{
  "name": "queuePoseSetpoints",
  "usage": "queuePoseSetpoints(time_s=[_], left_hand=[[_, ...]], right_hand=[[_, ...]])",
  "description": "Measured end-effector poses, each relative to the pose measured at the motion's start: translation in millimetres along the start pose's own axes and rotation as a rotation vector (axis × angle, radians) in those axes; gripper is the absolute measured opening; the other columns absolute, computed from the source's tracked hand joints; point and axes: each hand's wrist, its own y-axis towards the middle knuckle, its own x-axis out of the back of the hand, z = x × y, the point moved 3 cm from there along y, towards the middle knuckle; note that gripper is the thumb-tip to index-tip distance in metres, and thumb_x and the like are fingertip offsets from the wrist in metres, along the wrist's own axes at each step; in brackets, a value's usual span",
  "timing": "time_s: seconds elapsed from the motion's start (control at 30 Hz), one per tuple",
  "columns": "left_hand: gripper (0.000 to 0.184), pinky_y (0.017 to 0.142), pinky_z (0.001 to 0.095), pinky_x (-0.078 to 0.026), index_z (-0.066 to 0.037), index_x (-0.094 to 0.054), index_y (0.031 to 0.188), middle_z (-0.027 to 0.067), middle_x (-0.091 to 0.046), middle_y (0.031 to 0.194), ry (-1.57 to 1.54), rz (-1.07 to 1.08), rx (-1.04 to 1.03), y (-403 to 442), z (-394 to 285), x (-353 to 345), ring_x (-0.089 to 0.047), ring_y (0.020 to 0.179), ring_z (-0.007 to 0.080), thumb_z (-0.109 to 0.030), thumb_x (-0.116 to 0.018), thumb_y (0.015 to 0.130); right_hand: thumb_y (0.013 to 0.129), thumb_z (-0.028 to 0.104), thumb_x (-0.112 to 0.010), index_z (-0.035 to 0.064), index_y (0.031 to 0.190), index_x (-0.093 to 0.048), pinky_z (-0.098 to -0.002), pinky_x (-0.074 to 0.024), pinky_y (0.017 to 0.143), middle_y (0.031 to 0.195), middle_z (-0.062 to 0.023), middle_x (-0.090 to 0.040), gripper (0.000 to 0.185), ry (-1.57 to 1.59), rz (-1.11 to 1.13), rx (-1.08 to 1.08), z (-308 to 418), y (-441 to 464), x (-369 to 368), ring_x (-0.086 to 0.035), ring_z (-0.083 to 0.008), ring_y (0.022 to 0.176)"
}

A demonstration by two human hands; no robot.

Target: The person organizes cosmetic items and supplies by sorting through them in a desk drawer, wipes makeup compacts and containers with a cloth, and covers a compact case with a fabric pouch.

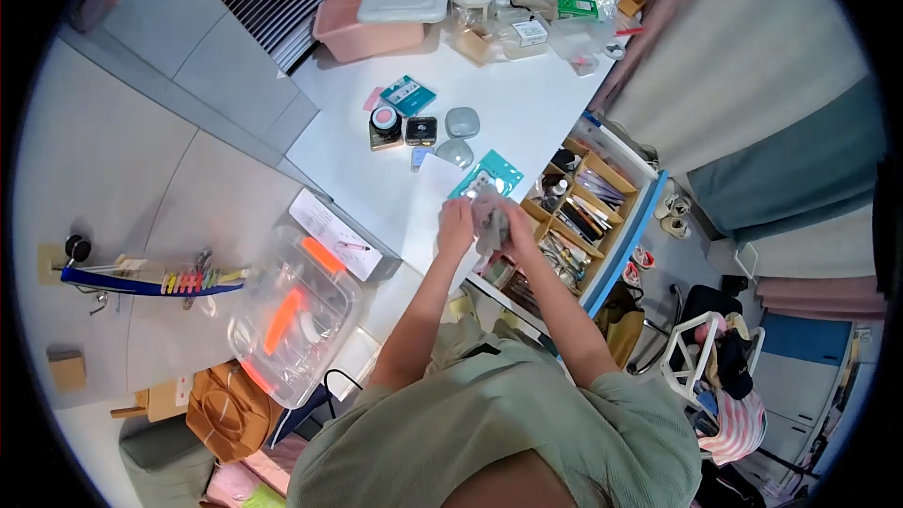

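My left hand [456,224] and my right hand [518,228] are closed on a crumpled, see-through greyish plastic bag [488,214]. They hold it between them over the near edge of the white desk. What the bag contains, if anything, I cannot make out. Just beyond it lies a teal packet [500,172] with a clear front, partly covered by the bag. Farther off are two grey-green rounded cases [462,122], a small black square case [421,131], a round jar with a pink top [384,119] and a teal card pack [408,95].
An open drawer [611,249] with divided compartments of pens and small items juts out at right. A pink bin [350,33] with a white lid and clear containers [527,36] stand at the back. A clear box with orange latches [293,320] sits at left.
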Motion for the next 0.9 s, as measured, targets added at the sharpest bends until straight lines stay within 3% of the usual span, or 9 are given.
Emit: queuePoseSetpoints(time_s=[0.07,0.1,0.23,0.37,0.47,0.57,0.67,0.7,0.9], left_hand=[[0.032,0.078,0.0397,-0.044,-0.003,-0.053,0.107,0.0122,-0.056,0.099,0.222,-0.015,0.000,4,-32,20,-0.052,0.089,0.0305,-0.023,-0.054,0.081],[0.035,0.077,0.0403,-0.043,-0.005,-0.054,0.104,0.0100,-0.055,0.095,0.325,-0.053,0.043,10,-30,18,-0.050,0.094,0.0288,-0.022,-0.061,0.074],[0.051,0.076,0.0404,-0.043,-0.008,-0.054,0.103,0.0071,-0.055,0.097,0.552,-0.093,-0.070,23,-23,10,-0.050,0.096,0.0282,-0.024,-0.075,0.059],[0.058,0.075,0.0406,-0.042,-0.009,-0.051,0.106,0.0094,-0.056,0.095,0.605,-0.031,0.068,27,-11,1,-0.054,0.089,0.0290,-0.025,-0.077,0.057],[0.057,0.072,0.0443,-0.044,-0.007,-0.049,0.107,0.0129,-0.058,0.096,0.558,0.146,0.180,27,-7,-1,-0.057,0.082,0.0338,-0.026,-0.074,0.060],[0.050,0.069,0.0426,-0.049,-0.003,-0.046,0.113,0.0145,-0.060,0.099,0.165,0.308,0.184,28,11,-11,-0.061,0.084,0.0323,-0.021,-0.067,0.071],[0.042,0.070,0.0359,-0.053,-0.001,-0.043,0.119,0.0145,-0.059,0.104,-0.658,0.381,0.460,7,-28,4,-0.062,0.090,0.0274,-0.015,-0.055,0.082],[0.038,0.070,0.0319,-0.055,0.000,-0.039,0.122,0.0138,-0.057,0.107,-0.800,0.389,0.495,1,-43,8,-0.061,0.095,0.0236,-0.009,-0.047,0.087],[0.038,0.070,0.0332,-0.054,-0.002,-0.039,0.122,0.0120,-0.055,0.111,-1.039,0.365,0.415,-36,-105,33,-0.059,0.092,0.0211,-0.012,-0.051,0.087]], right_hand=[[0.083,0.028,-0.058,0.0026,0.110,-0.055,-0.0321,-0.0462,0.079,0.103,-0.0076,-0.059,0.037,0.323,-0.014,-0.114,15,-5,6,-0.057,-0.0189,0.092],[0.083,0.029,-0.056,0.0040,0.114,-0.052,-0.0350,-0.0452,0.085,0.109,-0.0078,-0.057,0.041,0.312,-0.045,-0.167,14,-2,14,-0.056,-0.0220,0.098],[0.082,0.026,-0.058,0.0063,0.114,-0.053,-0.0353,-0.0434,0.090,0.110,-0.0081,-0.058,0.038,0.456,0.057,-0.169,27,-17,43,-0.056,-0.0233,0.099],[0.082,0.022,-0.060,0.0055,0.113,-0.053,-0.0353,-0.0425,0.091,0.110,-0.0088,-0.058,0.036,0.621,0.073,-0.222,30,-31,63,-0.055,-0.0236,0.101],[0.082,0.022,-0.057,0.0041,0.114,-0.051,-0.0363,-0.0418,0.091,0.113,-0.0097,-0.057,0.037,0.588,0.142,-0.142,24,-38,78,-0.053,-0.0243,0.104],[0.086,0.027,-0.048,0.0040,0.119,-0.048,-0.0393,-0.0387,0.095,0.119,-0.0104,-0.053,0.040,0.559,0.195,-0.084,34,-54,72,-0.051,-0.0265,0.108],[0.086,0.029,-0.044,0.0034,0.120,-0.048,-0.0400,-0.0373,0.096,0.120,-0.0107,-0.052,0.042,0.602,0.128,-0.089,34,-57,77,-0.049,-0.0268,0.110],[0.086,0.029,-0.043,0.0032,0.120,-0.047,-0.0401,-0.0371,0.096,0.121,-0.0109,-0.051,0.043,0.629,0.144,-0.089,37,-59,75,-0.049,-0.0269,0.110],[0.085,0.023,-0.042,0.0003,0.122,-0.045,-0.0383,-0.0346,0.099,0.124,-0.0117,-0.049,0.044,0.680,0.352,-0.021,71,-78,49,-0.048,-0.0263,0.112]])
